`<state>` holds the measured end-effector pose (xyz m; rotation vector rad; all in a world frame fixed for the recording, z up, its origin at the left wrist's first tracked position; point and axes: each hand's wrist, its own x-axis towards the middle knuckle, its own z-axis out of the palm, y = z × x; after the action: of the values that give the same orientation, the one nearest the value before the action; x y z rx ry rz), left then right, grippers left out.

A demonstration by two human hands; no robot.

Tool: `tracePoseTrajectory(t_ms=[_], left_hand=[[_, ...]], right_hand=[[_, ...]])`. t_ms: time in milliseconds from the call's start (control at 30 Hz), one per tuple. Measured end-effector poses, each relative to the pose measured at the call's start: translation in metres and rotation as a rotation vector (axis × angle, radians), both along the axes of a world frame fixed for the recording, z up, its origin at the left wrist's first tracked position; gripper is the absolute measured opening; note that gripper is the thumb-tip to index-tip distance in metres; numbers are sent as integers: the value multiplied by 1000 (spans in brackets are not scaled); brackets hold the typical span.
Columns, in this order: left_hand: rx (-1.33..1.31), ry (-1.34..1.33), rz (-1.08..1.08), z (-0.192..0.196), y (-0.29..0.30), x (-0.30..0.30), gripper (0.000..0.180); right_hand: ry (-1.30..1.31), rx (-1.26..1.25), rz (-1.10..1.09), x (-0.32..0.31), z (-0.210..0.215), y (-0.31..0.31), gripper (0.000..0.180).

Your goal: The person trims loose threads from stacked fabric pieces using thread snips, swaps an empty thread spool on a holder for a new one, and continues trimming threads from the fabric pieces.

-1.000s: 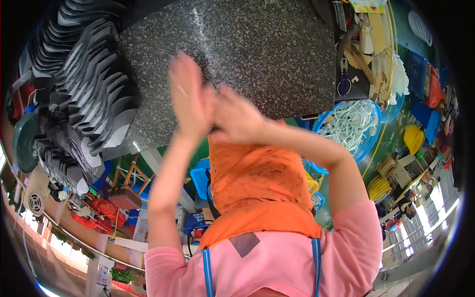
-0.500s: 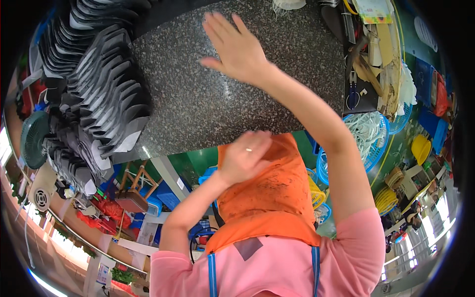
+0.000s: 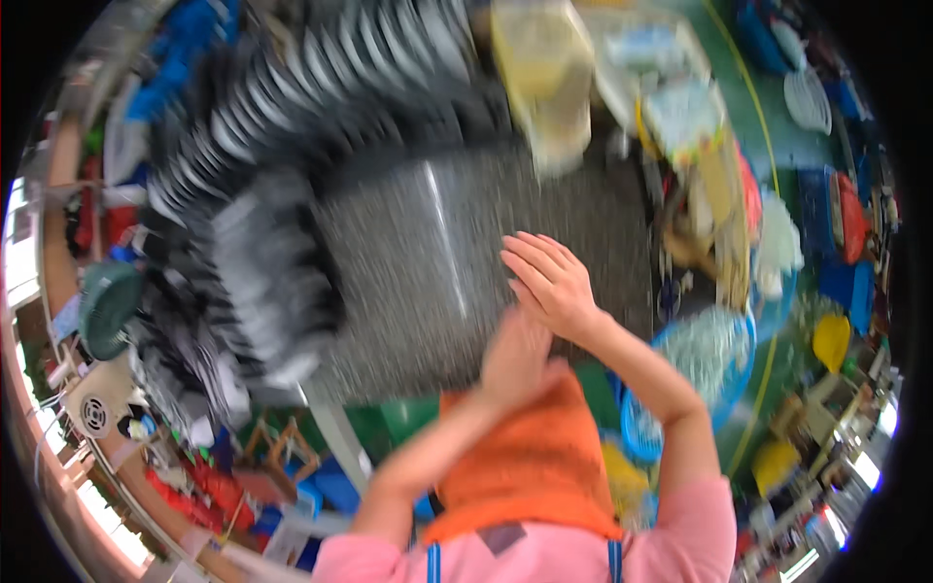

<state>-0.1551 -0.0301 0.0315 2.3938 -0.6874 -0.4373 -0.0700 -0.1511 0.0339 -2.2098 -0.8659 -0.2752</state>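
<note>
Nearest me, the orange cloth [image 3: 530,457] lay draped above a pink shirt [image 3: 680,544]. The left hand [image 3: 513,355] rested at the cloth's upper edge; it was blurred and I could not tell how far its fingers were curled or whether they pinched the fabric. Just above the cloth, the right hand [image 3: 552,284] was spread flat, fingers [image 3: 530,255] apart, holding nothing. I judged the step as hands meeting over the cloth, with no grip made; any handling of it would call for a firm pinch first. Right of the cloth sat a blue basket [image 3: 739,389]. Beyond the cloth stretched a speckled grey slab [image 3: 408,262], crowded on its far-left side by blurred stacked dark trays [image 3: 262,175]
</note>
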Motion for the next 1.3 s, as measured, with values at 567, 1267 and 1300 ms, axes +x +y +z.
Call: tracePoseTrajectory(t_ms=[567, 1267, 1300], left_hand=[[244, -577, 430, -55, 106, 129, 72], [73, -547, 183, -57, 100, 53, 62], [65, -546, 186, -57, 102, 45, 61]], right_hand=[[99, -593, -63, -68, -21, 59, 69], [109, -485, -211, -118, -18, 86, 47], [78, -444, -197, -119, -17, 84, 40]])
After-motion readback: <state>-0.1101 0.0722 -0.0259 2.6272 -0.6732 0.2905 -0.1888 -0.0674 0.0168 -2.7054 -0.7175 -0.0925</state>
